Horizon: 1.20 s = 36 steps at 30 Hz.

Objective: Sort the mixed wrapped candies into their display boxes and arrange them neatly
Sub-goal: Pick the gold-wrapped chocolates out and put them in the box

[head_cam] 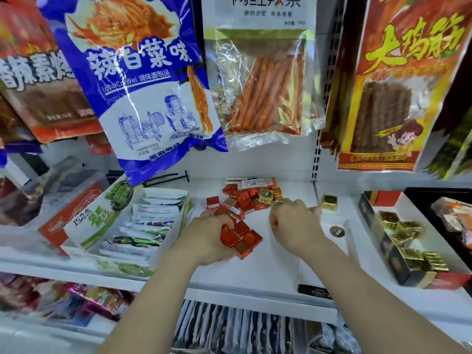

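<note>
On the white shelf (270,267), a pile of red wrapped candies (240,200) lies mixed with a few gold wrapped candies (267,195). My left hand (207,238) grips a stack of several red candies (241,238) in front of the pile. Just right of the pile, my right hand (296,226) has its fingers curled at the edge, pinching a small gold piece. One gold candy (329,202) sits alone further right. A black display box (393,259) at the right holds several gold candies (408,241).
A green-and-white display box (120,226) of white packets stands on the left. Large snack bags hang overhead, the blue one (138,80) low over the shelf's back. A round dark sticker (337,231) lies near my right wrist. Long packets (255,183) lie behind the pile.
</note>
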Each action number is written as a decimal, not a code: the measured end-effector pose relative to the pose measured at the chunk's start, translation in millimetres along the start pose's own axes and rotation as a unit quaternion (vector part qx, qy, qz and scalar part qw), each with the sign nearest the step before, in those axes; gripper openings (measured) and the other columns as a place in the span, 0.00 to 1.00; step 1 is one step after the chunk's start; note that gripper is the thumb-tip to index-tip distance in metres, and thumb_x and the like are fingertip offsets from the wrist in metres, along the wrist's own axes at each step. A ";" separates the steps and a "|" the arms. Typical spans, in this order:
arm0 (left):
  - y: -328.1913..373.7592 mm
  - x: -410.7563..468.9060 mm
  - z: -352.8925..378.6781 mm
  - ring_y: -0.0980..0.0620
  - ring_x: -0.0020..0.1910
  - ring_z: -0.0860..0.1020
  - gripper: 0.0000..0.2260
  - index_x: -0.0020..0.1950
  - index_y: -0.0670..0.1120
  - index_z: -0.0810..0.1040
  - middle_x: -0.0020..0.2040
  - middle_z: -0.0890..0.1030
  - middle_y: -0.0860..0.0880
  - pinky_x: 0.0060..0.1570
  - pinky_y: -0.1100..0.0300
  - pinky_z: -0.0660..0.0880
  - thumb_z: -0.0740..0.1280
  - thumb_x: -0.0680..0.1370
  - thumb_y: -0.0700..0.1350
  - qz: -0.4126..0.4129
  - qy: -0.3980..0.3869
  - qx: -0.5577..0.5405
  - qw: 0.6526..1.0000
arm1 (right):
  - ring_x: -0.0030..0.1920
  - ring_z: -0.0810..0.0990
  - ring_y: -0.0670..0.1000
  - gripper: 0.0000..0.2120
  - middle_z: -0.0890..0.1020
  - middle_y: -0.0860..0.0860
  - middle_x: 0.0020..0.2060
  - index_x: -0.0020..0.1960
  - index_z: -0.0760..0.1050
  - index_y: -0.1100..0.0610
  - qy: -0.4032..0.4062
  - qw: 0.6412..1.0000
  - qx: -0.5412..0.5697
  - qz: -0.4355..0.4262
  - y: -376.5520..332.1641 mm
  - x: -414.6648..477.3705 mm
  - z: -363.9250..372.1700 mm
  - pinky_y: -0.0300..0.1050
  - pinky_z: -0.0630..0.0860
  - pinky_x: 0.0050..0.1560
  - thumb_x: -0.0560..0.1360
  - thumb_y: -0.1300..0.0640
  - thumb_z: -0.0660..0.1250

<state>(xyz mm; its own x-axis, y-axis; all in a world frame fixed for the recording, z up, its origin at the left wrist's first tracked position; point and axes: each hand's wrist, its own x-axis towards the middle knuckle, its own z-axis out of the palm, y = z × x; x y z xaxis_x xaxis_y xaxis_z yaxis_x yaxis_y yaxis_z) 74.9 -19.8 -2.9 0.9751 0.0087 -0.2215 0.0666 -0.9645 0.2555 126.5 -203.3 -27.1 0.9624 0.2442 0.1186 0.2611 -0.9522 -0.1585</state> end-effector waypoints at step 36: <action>65.9 70.0 26.1 0.48 0.69 0.67 0.17 0.64 0.55 0.76 0.73 0.63 0.52 0.66 0.58 0.66 0.69 0.76 0.45 0.166 0.114 -0.022 0.979 | 0.56 0.76 0.57 0.19 0.77 0.53 0.59 0.65 0.72 0.49 -0.027 0.966 0.171 0.192 71.1 27.0 -12.2 0.55 0.71 0.61 0.74 0.59 0.62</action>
<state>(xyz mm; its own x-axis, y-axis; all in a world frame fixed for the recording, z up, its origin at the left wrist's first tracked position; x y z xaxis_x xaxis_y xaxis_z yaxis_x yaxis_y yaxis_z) 142.0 -89.6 -26.1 0.9662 -0.2398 0.0942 -0.2575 -0.9120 0.3192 170.2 -266.6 -23.2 0.9934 -0.0962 -0.0624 -0.1145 -0.8606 -0.4963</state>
